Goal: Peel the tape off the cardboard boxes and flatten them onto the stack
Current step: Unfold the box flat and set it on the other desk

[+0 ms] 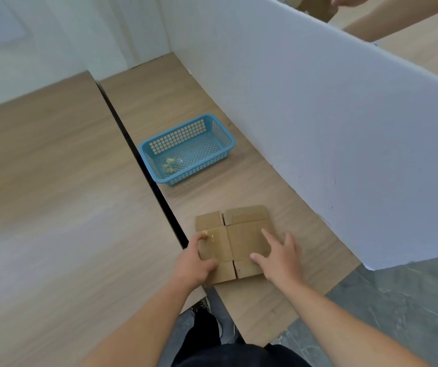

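Note:
A flattened brown cardboard box lies on the wooden table near its front edge. A strip of clear tape shines on its left part. My left hand grips the box's left edge, with its thumb over the cardboard and a fingertip at the tape. My right hand lies flat on the right half of the box with its fingers spread.
A blue plastic basket holding a few crumpled bits of tape stands further back on the table. A white partition board runs along the right side. A dark gap separates this table from another on the left. Another person's arm shows beyond the partition.

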